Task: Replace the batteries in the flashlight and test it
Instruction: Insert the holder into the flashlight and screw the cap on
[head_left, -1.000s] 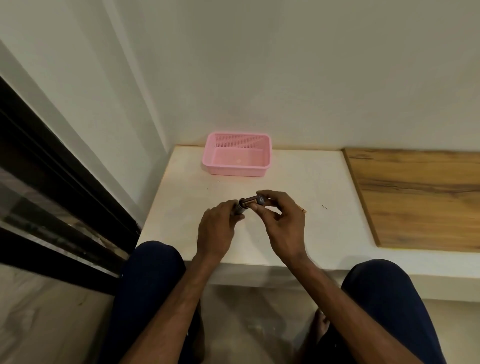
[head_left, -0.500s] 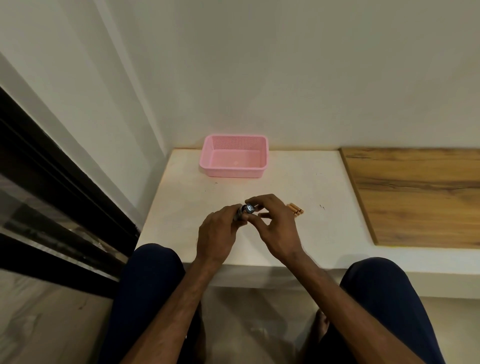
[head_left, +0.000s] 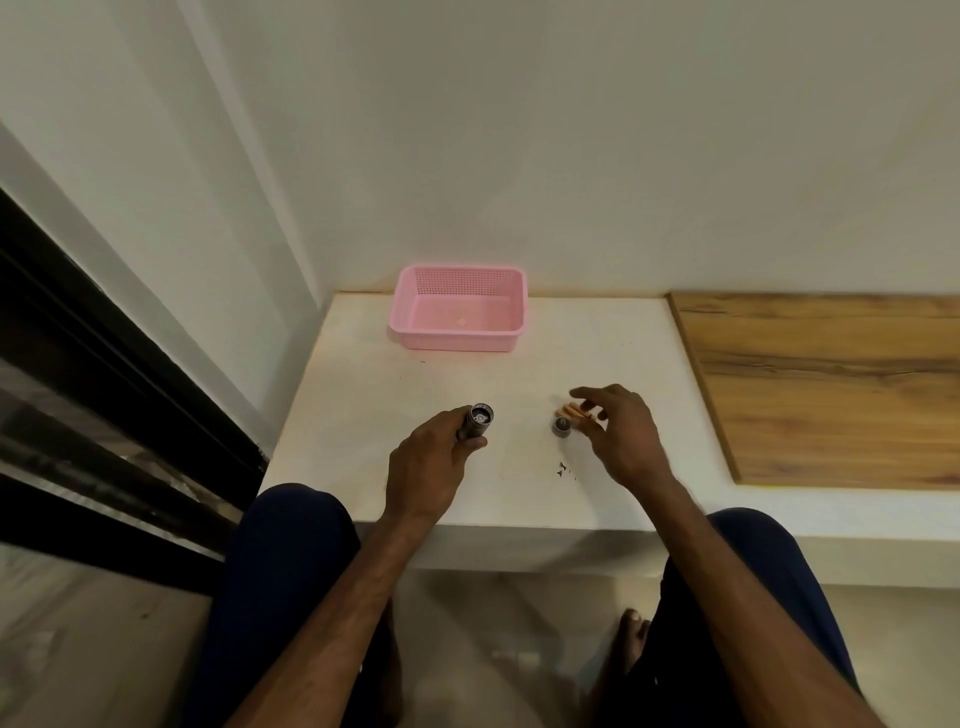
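A white wall (head_left: 571, 156) fills the upper part of the view, and below it a pale counter (head_left: 363, 405) runs across, meeting a wooden board (head_left: 831, 389) on the right. A dark window frame (head_left: 104, 374) slants down the left side. The person sits facing the counter, with knees in dark trousers (head_left: 291, 571) at the bottom. A pink basket (head_left: 460, 343) with perforated walls stands at the back of the counter against the wall, well apart from both hands. The left hand (head_left: 428, 470) is wrapped around the flashlight (head_left: 475, 423), fingers curled tight about its dark barrel, with the open end tilted up toward the camera; the inside of the tube shows, though what sits in it is too small to tell. The right hand (head_left: 621, 436) hovers over the counter with fingers spread and loosely curved, holding nothing. Just under its fingertips lie a few orange batteries (head_left: 574, 411), side by side on the counter, partly hidden by the fingers. The small dark cap (head_left: 561, 425) stands just beside the batteries, apart from the flashlight.
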